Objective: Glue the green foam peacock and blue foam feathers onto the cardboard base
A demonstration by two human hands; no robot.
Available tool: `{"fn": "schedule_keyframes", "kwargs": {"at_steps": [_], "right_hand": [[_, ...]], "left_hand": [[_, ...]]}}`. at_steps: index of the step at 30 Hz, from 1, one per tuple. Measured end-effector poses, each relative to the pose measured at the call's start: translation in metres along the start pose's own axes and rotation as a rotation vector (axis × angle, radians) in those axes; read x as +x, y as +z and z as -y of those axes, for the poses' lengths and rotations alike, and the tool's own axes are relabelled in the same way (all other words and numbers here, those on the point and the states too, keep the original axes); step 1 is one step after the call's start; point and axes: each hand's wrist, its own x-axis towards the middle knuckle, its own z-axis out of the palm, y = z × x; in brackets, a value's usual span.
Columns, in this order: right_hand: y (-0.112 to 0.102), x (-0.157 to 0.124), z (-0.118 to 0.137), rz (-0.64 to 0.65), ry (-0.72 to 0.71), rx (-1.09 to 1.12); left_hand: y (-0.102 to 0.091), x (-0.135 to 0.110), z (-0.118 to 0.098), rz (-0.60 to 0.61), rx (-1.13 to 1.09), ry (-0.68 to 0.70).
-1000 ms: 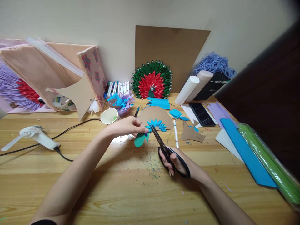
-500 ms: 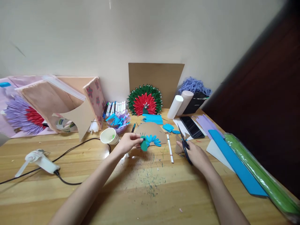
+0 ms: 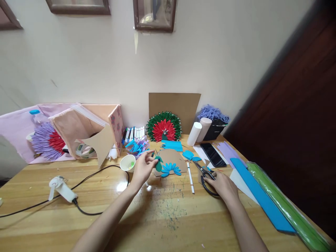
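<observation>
My left hand (image 3: 141, 169) pinches a small green paper bird-shaped cutout (image 3: 159, 166) with a dark eye spot and thin strands on top. The cutout is held just over the left edge of a rounded cardboard piece (image 3: 170, 155), which bears a fan of blue folded petals (image 3: 171, 169). On the right, my right hand (image 3: 223, 185) has its fingers at the black-handled scissors (image 3: 204, 172), whose blades point up and left, low over the table. Between the hands a white marker (image 3: 190, 177) lies on the wood. Loose blue petals (image 3: 187, 155) lie behind it.
A glue gun (image 3: 63, 189) with a black cord lies at left, near a paper cup (image 3: 127, 163). A red-and-green petal fan (image 3: 164, 127) leans on cardboard at the back. A phone (image 3: 213, 154), blue sheet (image 3: 262, 196) and green roll (image 3: 283, 203) lie at right.
The view has tilted up, so picture frames show on the wall. My left hand has moved the green cutout slightly left, off the blue petals. The scissors have turned and lie flatter under my right hand.
</observation>
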Motion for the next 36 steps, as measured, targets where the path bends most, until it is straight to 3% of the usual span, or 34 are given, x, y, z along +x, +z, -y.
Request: {"fn": "schedule_keyframes", "kwargs": {"at_steps": [3, 5, 8, 10, 13, 20, 24, 27, 29, 36], "right_hand": [[-0.003, -0.005, 0.007, -0.174, -0.042, 0.184], [-0.001, -0.015, 0.023, -0.184, -0.136, 0.442], [0.009, -0.037, 0.062, 0.159, -0.335, 0.960], [0.020, -0.052, 0.087, 0.382, -0.413, 1.184], [0.036, -0.064, 0.109, 0.434, -0.339, 1.355], [0.050, -0.052, 0.099, 0.350, -0.218, 1.352], [0.051, -0.034, 0.088, 0.222, -0.180, 1.324], [0.054, -0.023, 0.084, 0.187, -0.170, 1.311], [0.056, -0.019, 0.086, 0.183, -0.168, 1.299], [0.059, -0.018, 0.106, 0.176, -0.164, 1.251]], "left_hand": [[0.002, -0.004, -0.007, -0.006, -0.057, -0.026], [0.005, -0.006, -0.011, 0.021, -0.107, -0.065], [0.012, -0.011, -0.013, 0.080, -0.140, -0.106], [0.019, -0.015, -0.009, 0.108, -0.115, -0.112], [0.030, -0.019, 0.004, 0.140, -0.058, -0.118], [0.043, -0.014, 0.034, 0.220, 0.066, -0.157], [0.028, -0.013, 0.032, 0.167, 0.312, -0.067], [0.010, -0.024, 0.034, 0.062, 0.567, 0.034], [-0.001, -0.035, 0.039, 0.068, 0.691, 0.048], [-0.009, -0.053, 0.063, 0.135, 0.769, 0.167]]}}
